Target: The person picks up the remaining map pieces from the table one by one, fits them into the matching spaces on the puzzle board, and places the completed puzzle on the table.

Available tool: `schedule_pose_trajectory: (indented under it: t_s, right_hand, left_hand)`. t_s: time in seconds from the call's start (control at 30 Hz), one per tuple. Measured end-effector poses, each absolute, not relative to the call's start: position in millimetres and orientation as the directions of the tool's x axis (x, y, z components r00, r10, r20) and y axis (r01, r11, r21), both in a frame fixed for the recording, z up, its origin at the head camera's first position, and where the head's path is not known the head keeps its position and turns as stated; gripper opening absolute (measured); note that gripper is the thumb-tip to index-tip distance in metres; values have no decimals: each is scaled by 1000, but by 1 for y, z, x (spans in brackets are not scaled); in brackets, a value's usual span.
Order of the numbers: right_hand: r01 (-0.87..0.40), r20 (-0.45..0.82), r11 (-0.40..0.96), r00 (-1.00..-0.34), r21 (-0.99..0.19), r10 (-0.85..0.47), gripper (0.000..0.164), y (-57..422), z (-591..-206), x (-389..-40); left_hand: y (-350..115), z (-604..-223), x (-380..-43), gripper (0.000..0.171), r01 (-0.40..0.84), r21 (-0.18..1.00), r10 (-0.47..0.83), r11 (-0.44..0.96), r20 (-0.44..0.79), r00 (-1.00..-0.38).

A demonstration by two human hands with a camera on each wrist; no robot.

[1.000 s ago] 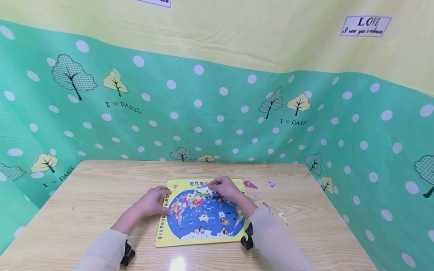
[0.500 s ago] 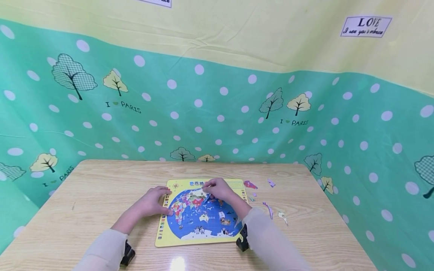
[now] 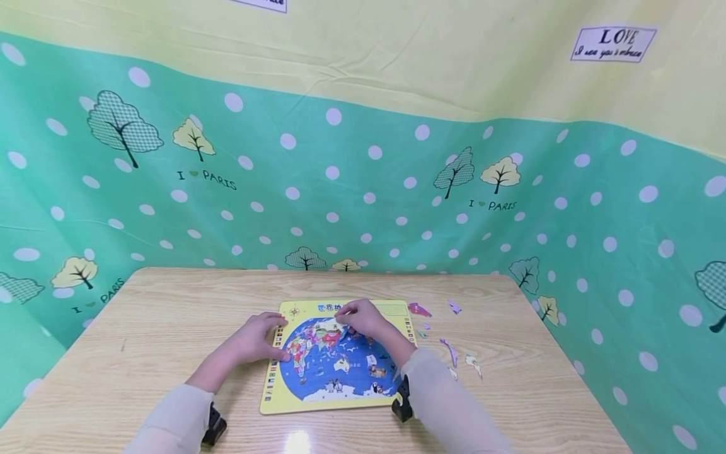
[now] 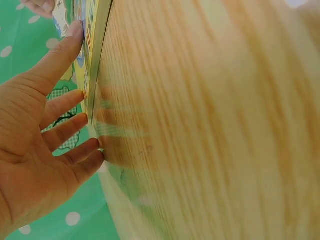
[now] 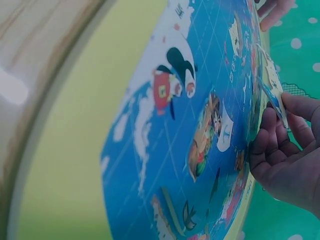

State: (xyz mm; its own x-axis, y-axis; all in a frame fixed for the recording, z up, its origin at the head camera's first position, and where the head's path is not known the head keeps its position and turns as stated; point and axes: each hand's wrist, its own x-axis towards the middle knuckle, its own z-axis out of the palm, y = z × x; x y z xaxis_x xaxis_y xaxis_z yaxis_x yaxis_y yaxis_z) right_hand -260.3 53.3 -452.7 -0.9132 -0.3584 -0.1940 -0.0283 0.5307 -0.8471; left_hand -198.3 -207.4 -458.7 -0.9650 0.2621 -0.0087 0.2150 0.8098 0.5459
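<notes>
On the wood-grain table (image 3: 170,315), a world-map puzzle board (image 3: 283,405) lies flat, yellow border around blue ocean. Left hand (image 3: 263,337): released, fingers spread along the board's left edge, thumb over its margin. Right hand (image 3: 364,317): above the upper part of the map, by the printed title, thumb and fingers pinching a cream-and-blue puzzle piece (image 5: 272,82) tilted on edge; whether it touches the board, I cannot tell. Loose at the board's right side: red piece (image 3: 420,309), small purple piece (image 3: 454,306), long purple piece (image 3: 449,352), cream piece (image 3: 473,362).
</notes>
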Motion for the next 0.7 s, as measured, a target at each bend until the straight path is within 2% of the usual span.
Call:
schedule_pose_trajectory:
  t_s: [0.7]
  right_hand:
    - [-18, -209, 554, -916, -832, -343, 13, 51, -453, -260]
  left_hand:
    - [-206, -456, -198, 84, 205, 551, 258, 809, -19, -966]
